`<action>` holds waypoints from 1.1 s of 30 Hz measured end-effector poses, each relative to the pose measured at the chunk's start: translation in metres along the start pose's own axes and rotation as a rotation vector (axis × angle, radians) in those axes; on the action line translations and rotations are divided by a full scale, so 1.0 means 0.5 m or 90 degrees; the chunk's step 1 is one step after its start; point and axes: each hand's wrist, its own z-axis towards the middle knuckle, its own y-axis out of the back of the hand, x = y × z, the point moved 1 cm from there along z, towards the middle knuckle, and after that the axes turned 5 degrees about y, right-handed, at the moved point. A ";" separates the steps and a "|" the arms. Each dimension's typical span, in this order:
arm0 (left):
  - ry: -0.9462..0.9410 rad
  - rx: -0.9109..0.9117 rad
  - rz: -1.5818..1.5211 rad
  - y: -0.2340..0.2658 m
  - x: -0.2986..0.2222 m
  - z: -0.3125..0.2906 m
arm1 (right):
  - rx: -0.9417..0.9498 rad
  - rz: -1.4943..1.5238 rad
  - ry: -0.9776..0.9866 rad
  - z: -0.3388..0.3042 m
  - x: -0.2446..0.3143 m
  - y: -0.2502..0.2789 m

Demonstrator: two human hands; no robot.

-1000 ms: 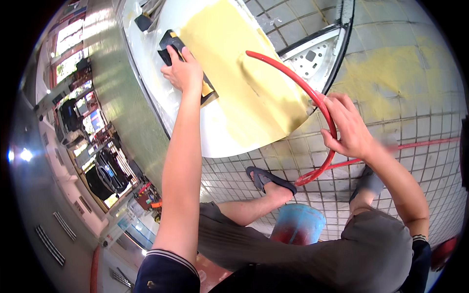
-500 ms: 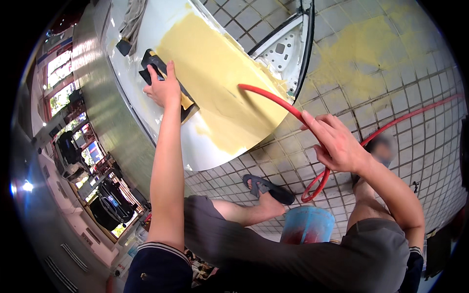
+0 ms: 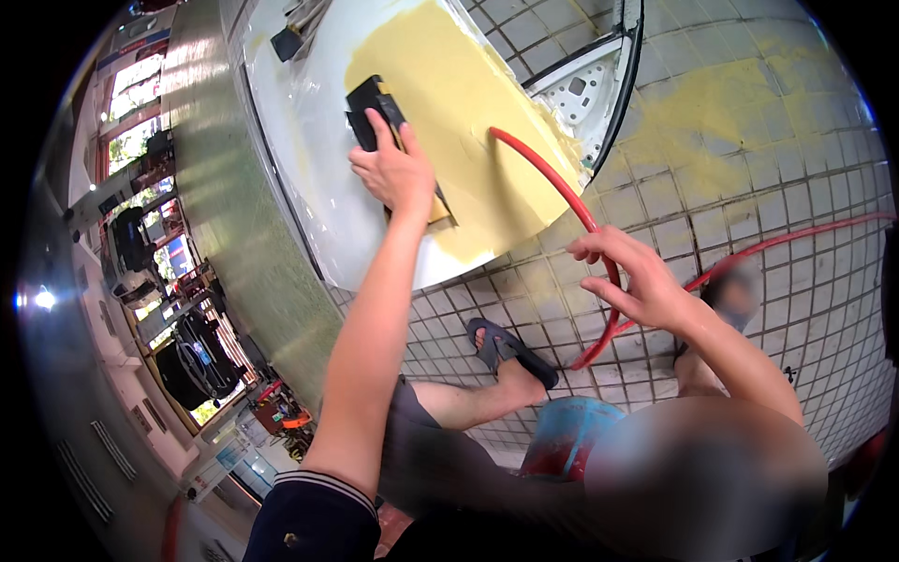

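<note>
My left hand (image 3: 398,178) is closed over a long black sanding block (image 3: 367,96) with a yellowish edge strip. The block lies on a white car door panel (image 3: 290,140), at the left side of its broad yellow filler-like patch (image 3: 449,84). My right hand (image 3: 641,281) loosely holds a red hose (image 3: 543,164), index finger and thumb stretched to either side of it. The hose's free end rises over the patch, above the panel's near right part. Some of the right hand's fingers are hidden.
A window-frame part (image 3: 581,98) extends right of the panel. Yellow residue stains the tiled floor (image 3: 730,122). Near my sandalled foot (image 3: 510,356) stands a blue bucket (image 3: 581,417). A grey cloth (image 3: 304,23) with a dark block (image 3: 286,43) lies on the panel's far left.
My left hand and the sanding block have shifted right over the patch. My right-hand fingers have loosened around the hose. The whole view has shifted slightly.
</note>
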 end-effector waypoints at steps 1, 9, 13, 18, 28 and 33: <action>0.003 -0.003 -0.004 0.012 0.004 -0.030 | -0.007 0.011 0.014 0.005 0.003 -0.016; 0.089 0.242 -0.030 0.199 0.026 -0.108 | 0.056 0.011 -0.132 0.037 0.085 -0.074; -0.185 0.383 -0.170 0.616 0.086 -0.190 | 0.071 0.017 -0.381 0.036 0.208 -0.086; -0.289 0.268 -0.174 1.125 0.204 -0.411 | 0.063 -0.102 -0.389 0.057 0.366 -0.179; -0.389 0.161 -0.101 1.301 0.319 -0.522 | -0.019 -0.151 -0.460 -0.018 0.384 -0.233; -0.399 0.081 -0.125 1.278 0.341 -0.526 | -0.082 -0.158 -0.458 0.001 0.351 -0.181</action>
